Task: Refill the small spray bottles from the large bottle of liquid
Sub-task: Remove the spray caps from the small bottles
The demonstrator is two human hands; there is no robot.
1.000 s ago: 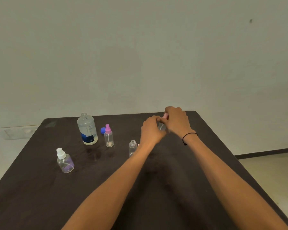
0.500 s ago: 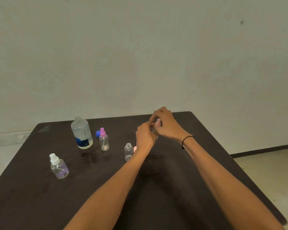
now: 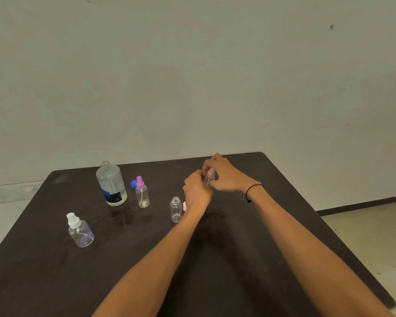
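Right of the uncapped large bottle [image 3: 111,184], left hand [image 3: 197,193] and right hand [image 3: 224,177] both grip one small pink-topped spray bottle [image 3: 209,177]

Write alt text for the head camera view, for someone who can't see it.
Both hands, left hand and right hand, grip a small pink-topped spray bottle over a dark table. Left of them stand an uncapped small bottle, two capped spray bottles and the open large bottle.

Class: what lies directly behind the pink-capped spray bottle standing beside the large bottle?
A blue cap lies on the table behind the pink-capped spray bottle; the bottle partly covers it.
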